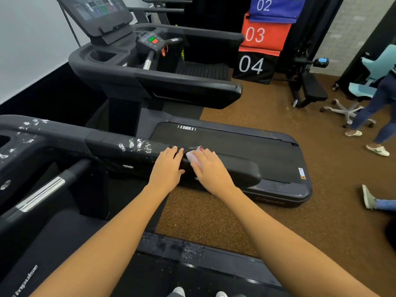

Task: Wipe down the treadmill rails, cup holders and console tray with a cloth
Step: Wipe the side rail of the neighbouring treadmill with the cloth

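A black treadmill rail [237,168] runs from the left across the middle of the view. White smears [137,145] cover it to the left of my hands. A small white cloth [192,156] lies on the rail's top under my right hand [209,168], which presses flat on it. My left hand [168,167] rests flat on the rail just left of the cloth, fingers together, holding nothing. A cup holder [4,140] with more white marks shows at the far left edge. The console is out of view.
A second treadmill [154,82] stands beyond, its belt [225,142] behind the rail. Numbered foam boxes [261,37] are stacked at the back. A pale blue swivel chair [362,91] and a person's legs [377,108] are at the right. Brown speckled floor [278,211] lies beside me.
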`<action>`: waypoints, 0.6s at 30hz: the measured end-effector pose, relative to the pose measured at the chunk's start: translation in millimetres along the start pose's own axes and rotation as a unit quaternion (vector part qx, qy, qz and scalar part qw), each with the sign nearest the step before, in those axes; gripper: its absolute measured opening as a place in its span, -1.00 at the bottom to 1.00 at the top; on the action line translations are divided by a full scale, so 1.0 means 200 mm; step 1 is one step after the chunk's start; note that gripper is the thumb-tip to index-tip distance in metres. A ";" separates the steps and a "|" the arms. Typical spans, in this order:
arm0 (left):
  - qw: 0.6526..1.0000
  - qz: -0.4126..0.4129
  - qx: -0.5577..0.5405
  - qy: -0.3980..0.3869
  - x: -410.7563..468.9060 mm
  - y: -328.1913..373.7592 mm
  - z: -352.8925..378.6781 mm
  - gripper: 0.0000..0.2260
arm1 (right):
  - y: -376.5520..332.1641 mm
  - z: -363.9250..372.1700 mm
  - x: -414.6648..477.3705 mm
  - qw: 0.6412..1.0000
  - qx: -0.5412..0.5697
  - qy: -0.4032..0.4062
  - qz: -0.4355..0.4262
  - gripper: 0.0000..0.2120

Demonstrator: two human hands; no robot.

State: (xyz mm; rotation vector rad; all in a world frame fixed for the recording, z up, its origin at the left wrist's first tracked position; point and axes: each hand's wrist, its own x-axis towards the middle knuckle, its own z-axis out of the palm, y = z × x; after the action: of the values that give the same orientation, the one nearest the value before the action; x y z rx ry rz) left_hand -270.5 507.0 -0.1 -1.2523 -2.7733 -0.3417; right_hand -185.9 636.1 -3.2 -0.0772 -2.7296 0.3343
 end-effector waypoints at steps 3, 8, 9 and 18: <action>1.000 0.008 -0.014 0.005 -0.01 -0.01 0.00 -0.44 | 0.04 -0.04 -0.11 1.000 0.008 0.009 -0.020 -0.70; 1.000 0.012 -0.017 -0.001 -0.01 -0.03 -0.01 -0.43 | 0.19 -0.14 -0.22 0.994 0.055 0.020 0.094 -0.76; 1.000 0.010 -0.019 -0.004 -0.01 -0.03 -0.01 -0.43 | 0.21 -0.15 -0.22 0.991 0.064 0.019 0.120 -0.79; 0.999 -0.005 -0.031 -0.014 0.00 -0.02 -0.02 -0.44 | 0.17 -0.14 0.00 0.973 0.069 -0.020 0.220 -0.74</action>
State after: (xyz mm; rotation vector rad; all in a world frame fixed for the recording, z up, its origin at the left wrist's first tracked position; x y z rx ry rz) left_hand -274.5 503.3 2.6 -1.2677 -2.8140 -0.4156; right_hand -175.3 674.5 14.3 -0.6474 -2.6976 0.6526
